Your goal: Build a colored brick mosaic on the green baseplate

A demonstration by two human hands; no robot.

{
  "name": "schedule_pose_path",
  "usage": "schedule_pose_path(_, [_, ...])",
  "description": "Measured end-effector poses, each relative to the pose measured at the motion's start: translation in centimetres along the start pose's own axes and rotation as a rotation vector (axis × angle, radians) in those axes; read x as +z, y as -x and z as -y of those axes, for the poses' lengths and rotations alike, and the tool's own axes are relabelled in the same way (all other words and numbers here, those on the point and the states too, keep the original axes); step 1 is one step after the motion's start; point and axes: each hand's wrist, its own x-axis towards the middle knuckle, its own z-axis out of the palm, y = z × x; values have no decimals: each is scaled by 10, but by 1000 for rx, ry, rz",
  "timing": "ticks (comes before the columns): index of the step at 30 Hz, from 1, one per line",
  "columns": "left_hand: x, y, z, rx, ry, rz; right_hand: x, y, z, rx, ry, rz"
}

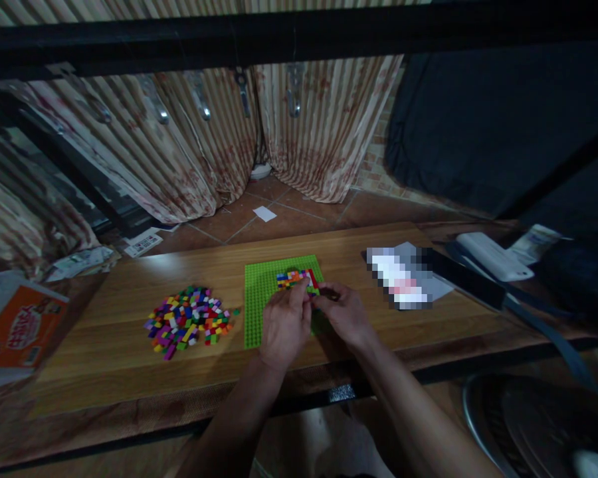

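Observation:
A green studded baseplate [259,279] lies on the wooden board, with a patch of multicoloured toy bricks [293,276] on its upper middle. At the patch's right end sits a red brick [313,279]. My left hand [286,325] is over the plate, fingers bent and drawn together at the lower right of the patch. From the right, my right hand [343,312] meets it there, thumb and fingers pinched close by the red brick. The fingers hide whatever small piece they grip. Left of the plate is a heap of loose toy bricks [187,318].
A blurred-out item [398,279] lies on the board's right side, beside a dark strap [463,279] and a white device [493,255]. An orange box [22,325] stands at far left. Metal hooks [294,93] hang from the dark bar above.

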Motion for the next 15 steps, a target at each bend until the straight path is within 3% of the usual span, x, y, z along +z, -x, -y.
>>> schedule_pose_path(5, [-2,1,1,-5,63,10,0,1,-1,1,-4,24])
schedule_pose_path(9, [-21,-1,11,-83,230,-3,-5,2,1,45,-12,20])
schedule_pose_path(15, [-64,-7,72,-406,268,-231,-14,-2,7,100,-92,-75])
